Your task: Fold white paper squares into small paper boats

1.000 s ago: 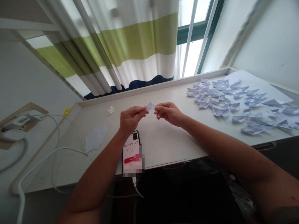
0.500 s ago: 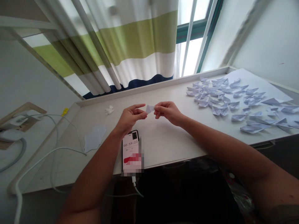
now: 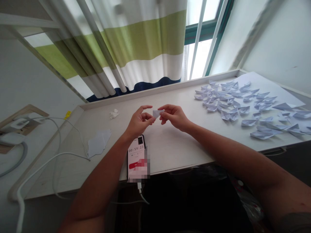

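Note:
A small piece of folded white paper (image 3: pixel 157 113) is held up above the desk between my two hands. My left hand (image 3: pixel 141 120) pinches its lower left corner with thumb and curled fingers, the index finger raised off it. From the other side, the thumb and fingers of my right hand (image 3: pixel 174 116) close on its right part. Many folded paper boats (image 3: pixel 229 100) lie spread over the right side of the desk. Flat pieces of white paper (image 3: pixel 98 144) rest to the left of my left forearm.
A phone (image 3: pixel 137 158) showing a timer lies by the desk's front edge, its cable (image 3: pixel 143 195) hanging down. More white cables (image 3: pixel 58 155) cross the left side. A crumpled paper scrap (image 3: pixel 114 113) sits toward the back. A large white sheet (image 3: pixel 262 82) lies at the far right.
The folded paper has turned from a point-up triangle to a flatter-topped shape. My right index finger has lifted and stretched over its top edge.

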{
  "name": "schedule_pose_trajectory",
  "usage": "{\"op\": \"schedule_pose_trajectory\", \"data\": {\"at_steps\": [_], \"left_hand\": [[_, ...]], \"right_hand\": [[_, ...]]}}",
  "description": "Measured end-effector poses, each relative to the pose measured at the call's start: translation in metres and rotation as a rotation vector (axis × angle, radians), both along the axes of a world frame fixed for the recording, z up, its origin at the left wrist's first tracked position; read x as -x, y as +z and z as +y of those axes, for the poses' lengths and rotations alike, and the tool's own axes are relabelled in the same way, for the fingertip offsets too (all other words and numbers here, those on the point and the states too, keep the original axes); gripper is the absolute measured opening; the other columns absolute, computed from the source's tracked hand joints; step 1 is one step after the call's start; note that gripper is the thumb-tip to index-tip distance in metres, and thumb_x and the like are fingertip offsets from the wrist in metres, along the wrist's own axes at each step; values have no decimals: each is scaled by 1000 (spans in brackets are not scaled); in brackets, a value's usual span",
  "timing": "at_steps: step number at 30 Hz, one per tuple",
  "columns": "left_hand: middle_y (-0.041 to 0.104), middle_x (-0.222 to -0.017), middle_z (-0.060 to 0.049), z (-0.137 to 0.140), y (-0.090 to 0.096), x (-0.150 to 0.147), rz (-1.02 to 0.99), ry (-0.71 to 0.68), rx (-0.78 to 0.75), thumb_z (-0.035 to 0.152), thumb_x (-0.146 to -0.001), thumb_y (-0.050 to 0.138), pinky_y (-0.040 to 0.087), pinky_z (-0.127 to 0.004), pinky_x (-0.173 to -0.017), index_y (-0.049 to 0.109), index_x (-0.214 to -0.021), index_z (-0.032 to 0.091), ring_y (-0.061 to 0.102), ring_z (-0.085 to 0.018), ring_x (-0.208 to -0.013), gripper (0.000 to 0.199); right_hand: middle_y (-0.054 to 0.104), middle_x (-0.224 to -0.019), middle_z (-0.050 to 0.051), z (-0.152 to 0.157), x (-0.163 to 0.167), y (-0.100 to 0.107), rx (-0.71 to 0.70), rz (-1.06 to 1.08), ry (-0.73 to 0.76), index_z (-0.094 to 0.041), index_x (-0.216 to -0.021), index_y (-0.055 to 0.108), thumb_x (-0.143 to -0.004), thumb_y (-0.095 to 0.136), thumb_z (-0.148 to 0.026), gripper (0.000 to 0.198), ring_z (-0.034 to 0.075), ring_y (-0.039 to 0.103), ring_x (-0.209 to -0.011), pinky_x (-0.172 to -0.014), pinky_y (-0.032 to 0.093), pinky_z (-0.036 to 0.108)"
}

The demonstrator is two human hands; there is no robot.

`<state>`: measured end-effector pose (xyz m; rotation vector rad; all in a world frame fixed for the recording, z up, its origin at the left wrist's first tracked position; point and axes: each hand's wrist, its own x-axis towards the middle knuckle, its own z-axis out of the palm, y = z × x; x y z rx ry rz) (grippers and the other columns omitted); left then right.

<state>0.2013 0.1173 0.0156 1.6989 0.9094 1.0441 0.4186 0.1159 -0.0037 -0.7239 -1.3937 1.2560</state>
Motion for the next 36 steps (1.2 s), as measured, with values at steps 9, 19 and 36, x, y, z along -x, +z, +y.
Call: {"op": "schedule_pose_trajectory", "data": {"at_steps": [9, 19, 36], "left_hand": [[84, -105, -9, 1, -8, -3, 238, 125, -336, 45, -83, 92, 60, -35, -78, 80, -121, 22, 77, -24, -94, 46], [85, -101, -9, 3, -10, 1, 334, 126, -374, 46, -85, 90, 59, -38, -76, 83, -125, 22, 76, -24, -84, 47], [86, -106, -11, -3, -4, -4, 151, 2, -246, 34, -96, 76, 62, -36, -82, 78, -132, 17, 81, -22, -88, 40]], "right_hand": [[77, -69, 1, -1, 3, -5, -32, -67, -38, -16, -102, 77, -88, 81, -36, 25, 14, 71, -56, -58, 60, 29], [75, -74, 1, -2, 3, -2, -58, -157, -31, -17, -102, 76, -89, 83, -42, 29, 12, 64, -52, -46, 53, 26], [77, -90, 4, 0, 1, -4, -139, -201, -16, -19, -101, 78, -90, 84, -58, 41, 12, 65, -61, -55, 59, 29]]}}
